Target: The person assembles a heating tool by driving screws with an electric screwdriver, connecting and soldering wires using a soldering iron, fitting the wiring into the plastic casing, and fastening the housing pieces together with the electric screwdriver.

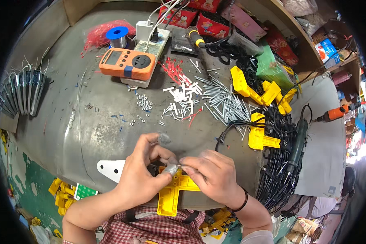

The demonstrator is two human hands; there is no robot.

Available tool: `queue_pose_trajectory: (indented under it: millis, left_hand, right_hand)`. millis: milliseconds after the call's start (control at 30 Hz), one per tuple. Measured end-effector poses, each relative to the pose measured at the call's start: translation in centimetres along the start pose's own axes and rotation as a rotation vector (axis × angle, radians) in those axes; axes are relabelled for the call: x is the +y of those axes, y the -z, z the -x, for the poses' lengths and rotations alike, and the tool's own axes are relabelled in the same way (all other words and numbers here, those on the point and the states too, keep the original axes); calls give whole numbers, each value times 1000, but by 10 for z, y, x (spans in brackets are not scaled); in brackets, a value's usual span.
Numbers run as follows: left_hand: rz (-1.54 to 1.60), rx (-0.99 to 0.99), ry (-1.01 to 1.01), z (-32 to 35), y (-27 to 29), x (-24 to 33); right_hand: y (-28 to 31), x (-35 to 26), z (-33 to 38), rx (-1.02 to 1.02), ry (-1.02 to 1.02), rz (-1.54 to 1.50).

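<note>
At the bench's near edge lies a yellow plastic handle half (168, 201), T-shaped and hollow, with its ribbed inside facing up. My left hand (144, 166) is closed over its upper end, thumb pressed on it and index finger raised; grey covers sit on the thumb and index tips. A white metal blade with holes (110, 169) reaches out left from beneath this hand. My right hand (211, 175) pinches at the same end of the handle half, fingertips meeting my left thumb. A thin pale strand shows there, too small to make out.
Loose screws (223, 99), white sleeves (184, 95) and nuts (143, 102) are spread ahead. Farther back sit an orange multimeter (128, 64) and a solder spool (118, 37). Yellow handle parts (256, 132), black cables (276, 162) and an electric screwdriver (299, 142) lie right; metal blades (26, 91) stand left.
</note>
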State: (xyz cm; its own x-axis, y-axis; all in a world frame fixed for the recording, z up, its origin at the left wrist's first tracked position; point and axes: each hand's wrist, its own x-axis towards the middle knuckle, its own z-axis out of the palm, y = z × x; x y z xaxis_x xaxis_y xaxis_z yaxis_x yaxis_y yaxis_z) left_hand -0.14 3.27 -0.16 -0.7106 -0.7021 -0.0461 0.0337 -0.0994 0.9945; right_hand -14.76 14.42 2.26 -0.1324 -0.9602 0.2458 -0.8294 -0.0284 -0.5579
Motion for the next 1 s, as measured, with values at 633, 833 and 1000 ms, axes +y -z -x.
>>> queue_pose_trajectory:
  millis: [633, 833, 1000]
  left_hand:
    - [-93, -166, 44, -11, 11, 1]
    - [-363, -178, -322, -6, 16, -4]
    - [-549, -198, -310, -9, 40, 5]
  right_hand:
    - [-6, 3, -7, -70, -222, -265]
    - [-9, 3, -8, 4, 90, 59]
    - [-10, 6, -7, -43, -61, -221]
